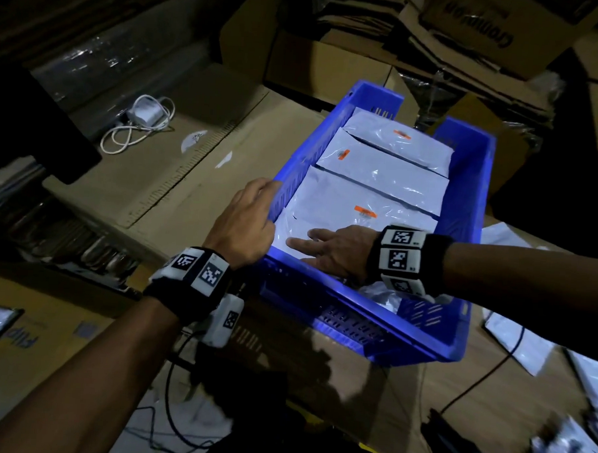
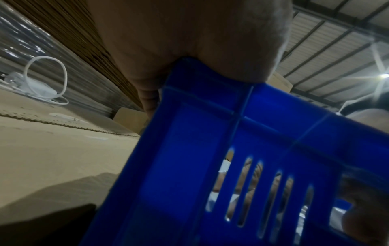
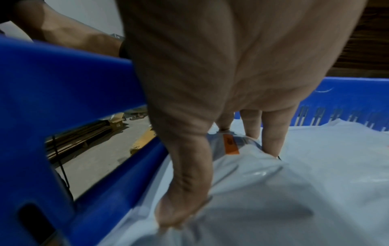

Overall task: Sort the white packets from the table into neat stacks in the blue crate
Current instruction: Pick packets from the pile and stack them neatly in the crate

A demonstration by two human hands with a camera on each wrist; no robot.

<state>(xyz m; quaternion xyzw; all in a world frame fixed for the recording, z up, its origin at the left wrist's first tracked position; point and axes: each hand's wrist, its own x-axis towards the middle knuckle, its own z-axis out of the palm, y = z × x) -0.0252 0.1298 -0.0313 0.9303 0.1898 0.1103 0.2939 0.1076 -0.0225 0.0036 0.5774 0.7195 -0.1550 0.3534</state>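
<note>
The blue crate (image 1: 470,186) stands on a cardboard-covered table and holds three white packet stacks in a row: near (image 1: 343,204), middle (image 1: 389,175) and far (image 1: 407,138). My left hand (image 1: 253,217) grips the crate's left rim near the front corner, thumb inside and fingers outside. In the left wrist view the palm (image 2: 189,41) sits on the crate's rim (image 2: 200,149). My right hand (image 1: 327,248) lies inside the crate, straight fingers pressing on the near packet. In the right wrist view the thumb and fingers (image 3: 221,83) push down on the packet (image 3: 273,199) beside the crate's wall (image 3: 52,91).
Loose white packets (image 1: 519,338) lie on the table right of the crate, with a black cable (image 1: 483,378) across them. A white charger with coiled cable (image 1: 141,116) lies at far left. Cardboard boxes (image 1: 332,66) are piled behind the crate.
</note>
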